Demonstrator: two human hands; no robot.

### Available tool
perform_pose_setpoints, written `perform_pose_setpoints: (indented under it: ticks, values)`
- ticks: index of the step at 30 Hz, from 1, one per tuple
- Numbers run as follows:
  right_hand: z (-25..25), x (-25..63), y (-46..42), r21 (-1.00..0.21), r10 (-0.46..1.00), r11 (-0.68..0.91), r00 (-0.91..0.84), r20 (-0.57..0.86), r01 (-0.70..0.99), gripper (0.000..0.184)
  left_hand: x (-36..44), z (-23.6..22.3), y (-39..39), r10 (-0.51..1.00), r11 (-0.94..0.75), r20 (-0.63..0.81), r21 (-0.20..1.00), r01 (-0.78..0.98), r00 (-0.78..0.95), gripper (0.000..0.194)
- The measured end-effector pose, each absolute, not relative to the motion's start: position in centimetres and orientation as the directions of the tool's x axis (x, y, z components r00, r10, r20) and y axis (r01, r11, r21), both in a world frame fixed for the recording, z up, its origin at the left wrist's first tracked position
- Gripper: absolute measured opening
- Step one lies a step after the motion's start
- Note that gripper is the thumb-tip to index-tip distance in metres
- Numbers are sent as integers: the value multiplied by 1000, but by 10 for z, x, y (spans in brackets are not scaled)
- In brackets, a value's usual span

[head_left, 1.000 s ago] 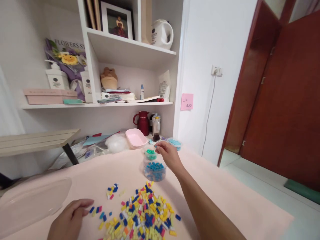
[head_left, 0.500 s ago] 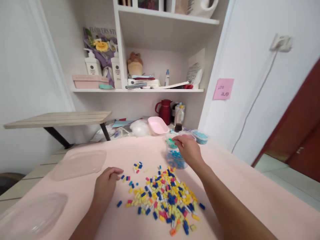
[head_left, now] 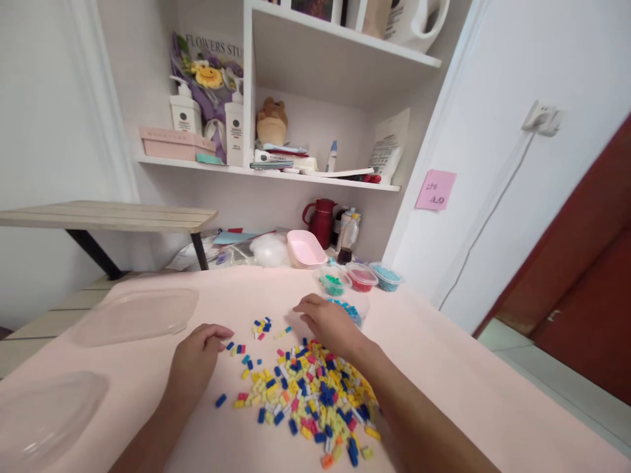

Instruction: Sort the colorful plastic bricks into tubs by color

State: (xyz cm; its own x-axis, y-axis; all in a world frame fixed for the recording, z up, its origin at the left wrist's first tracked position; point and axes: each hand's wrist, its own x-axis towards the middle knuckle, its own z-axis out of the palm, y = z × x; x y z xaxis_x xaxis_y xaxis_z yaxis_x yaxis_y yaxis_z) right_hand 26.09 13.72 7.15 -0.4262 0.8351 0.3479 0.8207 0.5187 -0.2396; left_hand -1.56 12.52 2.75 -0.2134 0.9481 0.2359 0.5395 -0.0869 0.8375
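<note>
A loose pile of small toy bricks [head_left: 315, 391], in yellow, dark blue, white, pink and orange, lies spread on the pink tabletop. My right hand [head_left: 328, 323] hovers over the far edge of the pile, fingers loosely bent and pointing left, with nothing visible in them. Behind it, partly covered, stands a clear tub of blue bricks [head_left: 352, 310]. My left hand [head_left: 197, 358] rests on the table left of the pile, thumb and forefinger a little apart. Close to its fingertips lie a few stray bricks [head_left: 241, 349] and a small cluster of bricks [head_left: 262, 326].
Tubs of green bricks [head_left: 333, 282], red bricks [head_left: 362, 278] and light blue bricks [head_left: 387, 276] line the far right. Two clear plastic lids [head_left: 142, 314] lie at the left. Farther back are a pink basin [head_left: 305, 248], a red jug [head_left: 321, 222] and a wooden stand [head_left: 113, 215].
My right hand has come back from the green brick tub, down and left to the pile's far edge. The red tub now shows. My left hand stays in place; the view has tilted.
</note>
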Motion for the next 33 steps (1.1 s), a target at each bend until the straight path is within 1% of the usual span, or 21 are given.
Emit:
perform_pose_setpoints:
  ticks: [3, 5, 7, 11, 14, 15, 17, 19, 21, 23, 25, 27, 29, 31, 33]
  values:
    - [58, 250, 139, -111, 833, 533, -498, 240, 839, 33, -15, 26, 125, 951, -95, 236, 839, 536, -200, 29]
    - [52, 245, 140, -88, 833, 535, -507, 221, 841, 31, -15, 25, 125, 953, -102, 236, 839, 534, -189, 30]
    - [49, 240, 141, -102, 851, 507, -478, 217, 856, 27, -15, 26, 125, 954, -104, 235, 841, 531, -184, 30]
    - [52, 237, 140, -181, 883, 451, -406, 236, 874, 22, -14, 26, 124, 956, -101, 230, 839, 535, -180, 29]
    - [64, 249, 142, -303, 864, 462, -345, 367, 834, 18, -14, 26, 125, 959, -96, 222, 842, 531, -178, 29]
    - [69, 258, 143, -361, 852, 463, -295, 432, 809, 16, -14, 26, 125, 959, -94, 221, 841, 532, -180, 29]
    - [80, 278, 147, -497, 828, 452, -141, 543, 741, 17, -15, 25, 127, 957, -89, 222, 838, 538, -187, 29]
    - [88, 301, 151, -589, 801, 414, 29, 598, 694, 20, -16, 25, 129, 956, -90, 224, 838, 538, -189, 28]
    - [92, 320, 153, -590, 779, 344, 128, 613, 730, 23, -17, 26, 131, 960, -79, 209, 843, 532, -187, 28]
    - [91, 333, 154, -532, 761, 263, 165, 627, 805, 27, -17, 26, 133, 962, -65, 193, 846, 529, -191, 28]
    - [89, 337, 154, -495, 739, 228, 182, 649, 838, 34, -17, 26, 133, 960, -63, 196, 847, 527, -200, 27]
    - [88, 332, 152, -511, 725, 277, 172, 667, 814, 39, -17, 25, 131, 954, -78, 216, 850, 521, -208, 28]
    - [91, 320, 147, -572, 754, 369, 124, 645, 732, 37, -15, 25, 128, 948, -100, 238, 852, 513, -211, 28]
    - [98, 303, 137, -665, 823, 425, 43, 566, 614, 33, -13, 24, 126, 947, -124, 256, 850, 512, -196, 29]
    - [108, 283, 121, -721, 873, 450, -91, 478, 527, 28, -12, 24, 125, 947, -118, 249, 858, 500, -203, 29]
